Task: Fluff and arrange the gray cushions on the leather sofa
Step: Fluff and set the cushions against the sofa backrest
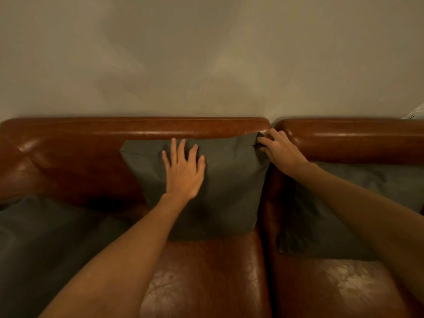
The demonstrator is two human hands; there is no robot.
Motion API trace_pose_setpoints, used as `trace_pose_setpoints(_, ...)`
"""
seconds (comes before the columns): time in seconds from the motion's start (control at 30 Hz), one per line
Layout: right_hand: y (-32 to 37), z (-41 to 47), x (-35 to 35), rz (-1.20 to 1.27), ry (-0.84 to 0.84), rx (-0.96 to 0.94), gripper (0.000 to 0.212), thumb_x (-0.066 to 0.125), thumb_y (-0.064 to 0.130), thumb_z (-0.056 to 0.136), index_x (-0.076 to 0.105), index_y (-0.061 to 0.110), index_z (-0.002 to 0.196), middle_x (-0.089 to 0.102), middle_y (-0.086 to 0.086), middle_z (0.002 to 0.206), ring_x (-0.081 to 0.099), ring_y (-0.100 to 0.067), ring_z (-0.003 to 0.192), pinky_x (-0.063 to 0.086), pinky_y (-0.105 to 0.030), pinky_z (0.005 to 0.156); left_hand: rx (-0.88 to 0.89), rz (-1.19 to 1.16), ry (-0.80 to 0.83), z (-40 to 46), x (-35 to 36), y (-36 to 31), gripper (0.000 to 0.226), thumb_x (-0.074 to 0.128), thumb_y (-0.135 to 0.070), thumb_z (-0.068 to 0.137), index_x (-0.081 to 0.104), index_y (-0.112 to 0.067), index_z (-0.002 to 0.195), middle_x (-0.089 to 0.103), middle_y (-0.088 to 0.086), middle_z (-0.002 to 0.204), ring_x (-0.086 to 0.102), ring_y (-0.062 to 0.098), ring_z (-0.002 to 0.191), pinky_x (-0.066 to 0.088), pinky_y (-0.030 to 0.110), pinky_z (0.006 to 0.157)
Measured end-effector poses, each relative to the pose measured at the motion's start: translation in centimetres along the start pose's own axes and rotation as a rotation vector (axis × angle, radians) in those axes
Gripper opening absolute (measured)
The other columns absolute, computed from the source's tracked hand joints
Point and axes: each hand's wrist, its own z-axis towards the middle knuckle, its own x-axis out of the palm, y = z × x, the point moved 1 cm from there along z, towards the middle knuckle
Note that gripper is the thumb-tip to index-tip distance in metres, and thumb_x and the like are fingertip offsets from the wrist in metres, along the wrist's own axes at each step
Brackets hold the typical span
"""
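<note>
A gray cushion (229, 184) stands upright against the backrest of the brown leather sofa (137, 128), in the middle of the view. My left hand (183, 171) lies flat on its front face with fingers spread. My right hand (281, 149) pinches the cushion's top right corner. A second gray cushion (321, 226) leans on the right seat, partly hidden by my right forearm. A third gray cushion (41, 244) lies flat on the left seat.
A plain beige wall (206, 53) rises right behind the sofa. A gap (271, 125) splits the backrest into two sections. Worn bare leather seat (206, 276) shows in front of the middle cushion.
</note>
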Motion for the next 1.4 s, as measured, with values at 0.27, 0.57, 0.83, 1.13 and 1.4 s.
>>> trace_pose_setpoints(0.27,0.1,0.0,0.3,0.023,0.039,0.053,0.027,0.054,0.010,0.097,0.063,0.000,0.121,0.052,-0.015,0.126,0.055,-0.032,0.110,0.044,-0.039,0.091,0.358,0.058,0.278,2.3,2.5,-9.5,0.091,0.030,-0.075,0.088,-0.004,-0.023,0.154,-0.004,0.005,0.163,-0.017,0.025,0.147,-0.013,0.049,0.116)
trace_pose_setpoints(0.57,-1.3,0.4,-1.2,-0.220,0.112,-0.109,0.024,0.049,0.021,0.100,0.059,0.003,0.114,0.053,-0.014,0.117,0.053,-0.033,0.101,0.049,-0.043,0.070,0.397,0.142,0.279,2.1,2.8,-8.9,0.090,0.031,-0.072,0.089,-0.005,-0.021,0.154,0.004,0.004,0.163,-0.002,0.029,0.149,-0.003,0.046,0.120)
trace_pose_setpoints(0.83,-5.7,-1.1,-5.4,-0.114,-0.156,-0.354,0.024,0.051,0.025,0.096,0.063,0.005,0.090,0.057,-0.011,0.087,0.056,-0.027,0.078,0.049,-0.038,0.051,0.436,0.176,0.196,2.9,2.2,-6.5,0.085,0.031,-0.072,0.088,0.005,-0.025,0.154,0.016,0.001,0.161,0.012,0.026,0.148,0.007,0.043,0.118)
trace_pose_setpoints(1.13,-4.3,-2.9,-3.1,0.264,-0.216,-0.050,0.004,0.061,0.012,0.092,0.061,0.012,0.096,0.050,0.005,0.095,0.048,-0.015,0.088,0.035,-0.026,0.077,0.393,0.079,0.263,2.9,0.3,-4.4,0.068,0.022,-0.068,0.093,0.011,-0.037,0.153,0.014,-0.007,0.161,0.007,0.017,0.149,-0.001,0.046,0.119)
trace_pose_setpoints(1.4,7.3,3.4,-1.8,0.360,-0.244,-0.166,0.013,0.054,0.022,0.096,0.064,0.015,0.102,0.059,-0.002,0.104,0.054,-0.023,0.098,0.044,-0.040,0.087,-0.036,0.118,0.096,3.8,-4.6,11.2,0.044,0.031,-0.049,0.101,0.048,-0.036,0.140,0.038,-0.004,0.151,0.017,0.028,0.146,0.000,0.065,0.111)
